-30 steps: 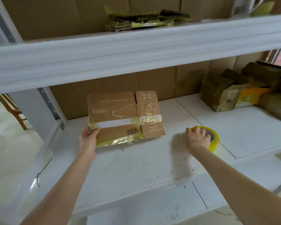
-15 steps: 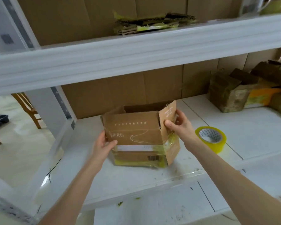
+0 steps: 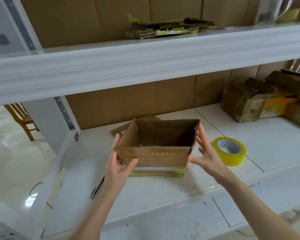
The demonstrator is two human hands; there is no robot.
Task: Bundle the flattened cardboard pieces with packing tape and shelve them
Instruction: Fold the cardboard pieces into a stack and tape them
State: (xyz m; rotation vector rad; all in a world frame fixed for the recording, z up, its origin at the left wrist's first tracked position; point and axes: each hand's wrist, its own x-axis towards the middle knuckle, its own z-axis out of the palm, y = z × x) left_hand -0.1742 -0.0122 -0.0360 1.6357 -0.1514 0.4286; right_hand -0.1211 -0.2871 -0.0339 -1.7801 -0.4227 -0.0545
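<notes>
Hands flank cardboard box [image 3: 152, 155]: left hand [image 3: 119, 164] grips front-left corner, right hand [image 3: 207, 157] flat-fingered beside right wall

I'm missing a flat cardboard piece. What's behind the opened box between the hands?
A flat cardboard piece lies on the shelf behind the box, showing past its back left corner; the box covers the rest.

A white, scuffed lower shelf [image 3: 163, 191] fills the middle of the frame. An open cardboard box [image 3: 154, 158] stands at its center, with a yellow tape roll [image 3: 229, 151] lying flat just to the right. A dark, slim object, possibly a pen [image 3: 97, 187], lies at lower left. Taped cardboard bundles [image 3: 241, 103] sit at far right. On the upper shelf [image 3: 145, 54] rests a flattened cardboard stack [image 3: 168, 28].
</notes>
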